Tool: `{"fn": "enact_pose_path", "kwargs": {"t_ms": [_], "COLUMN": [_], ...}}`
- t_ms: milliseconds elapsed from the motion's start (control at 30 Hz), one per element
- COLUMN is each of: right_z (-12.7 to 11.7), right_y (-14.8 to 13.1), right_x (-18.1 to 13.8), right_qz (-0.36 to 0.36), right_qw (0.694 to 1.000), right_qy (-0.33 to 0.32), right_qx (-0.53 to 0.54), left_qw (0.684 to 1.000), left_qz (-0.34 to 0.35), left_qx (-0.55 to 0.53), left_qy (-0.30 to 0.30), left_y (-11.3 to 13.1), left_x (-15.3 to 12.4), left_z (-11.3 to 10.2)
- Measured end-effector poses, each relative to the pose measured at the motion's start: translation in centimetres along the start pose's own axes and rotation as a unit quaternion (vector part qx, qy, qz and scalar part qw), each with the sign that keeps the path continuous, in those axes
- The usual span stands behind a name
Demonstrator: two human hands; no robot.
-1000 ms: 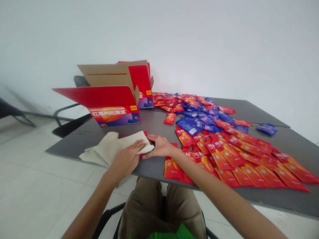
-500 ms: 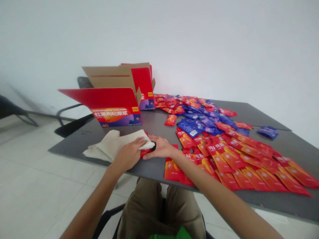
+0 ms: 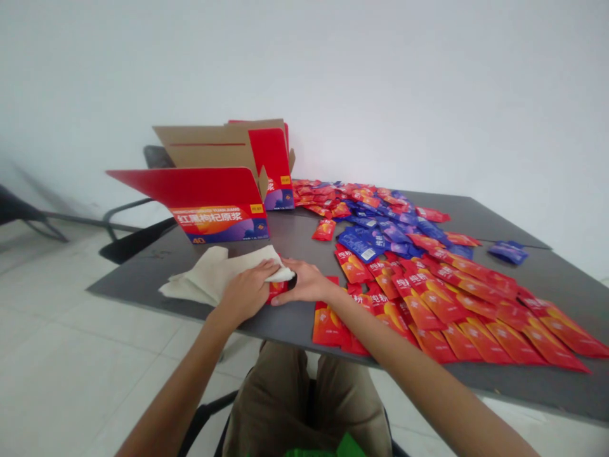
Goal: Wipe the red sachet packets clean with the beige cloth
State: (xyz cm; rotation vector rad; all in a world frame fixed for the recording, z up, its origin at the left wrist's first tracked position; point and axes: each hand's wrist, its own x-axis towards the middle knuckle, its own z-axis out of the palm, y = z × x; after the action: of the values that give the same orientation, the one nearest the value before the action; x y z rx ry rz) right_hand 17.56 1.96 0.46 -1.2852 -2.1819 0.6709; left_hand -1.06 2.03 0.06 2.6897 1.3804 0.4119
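Near the table's front edge, my left hand (image 3: 246, 292) is closed on a folded cream cloth (image 3: 202, 279), pressing it over a red sachet (image 3: 276, 291). My right hand (image 3: 304, 282) grips the right side of that sachet, with the thumb on the near side. Most of the sachet is hidden under the cloth and my fingers. Something dark shows between the cloth's right end and my right hand; I cannot make out what it is. Just right of my right hand, several flat red-orange sachets (image 3: 431, 301) overlap in rows.
Behind the cloth stands an open red carton (image 3: 221, 222), its flap tilted left, with another open carton (image 3: 280, 171) behind it. Blue sachets (image 3: 375, 235) and red ones heap at the back. A lone red sachet (image 3: 324, 230) lies mid-table on the grey table (image 3: 295, 235).
My left hand has shifted very slightly over the cloth and sachet. The right hand keeps its grip. The whole view has moved a little; the cartons and sachet piles look unchanged.
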Motion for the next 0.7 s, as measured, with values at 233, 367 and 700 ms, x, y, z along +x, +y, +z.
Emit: {"fn": "enact_pose_path", "kwargs": {"t_ms": [233, 367, 700], "right_z": [0.6, 0.2, 0.6], "right_y": [0.6, 0.2, 0.5], "right_x": [0.3, 0.1, 0.3], "right_qz": [-0.007, 0.017, 0.003], "right_qw": [1.0, 1.0, 1.0], "right_qy": [0.006, -0.002, 0.006], "right_qx": [-0.018, -0.011, -0.016], "left_qw": [0.999, 1.0, 0.999], "left_qz": [0.038, -0.007, 0.035], "left_qx": [0.01, 0.004, 0.016], "left_qy": [0.019, -0.007, 0.007], "left_y": [1.0, -0.1, 0.6], "left_x": [-3.4, -1.4, -4.1], "left_z": [0.6, -0.1, 0.0]}}
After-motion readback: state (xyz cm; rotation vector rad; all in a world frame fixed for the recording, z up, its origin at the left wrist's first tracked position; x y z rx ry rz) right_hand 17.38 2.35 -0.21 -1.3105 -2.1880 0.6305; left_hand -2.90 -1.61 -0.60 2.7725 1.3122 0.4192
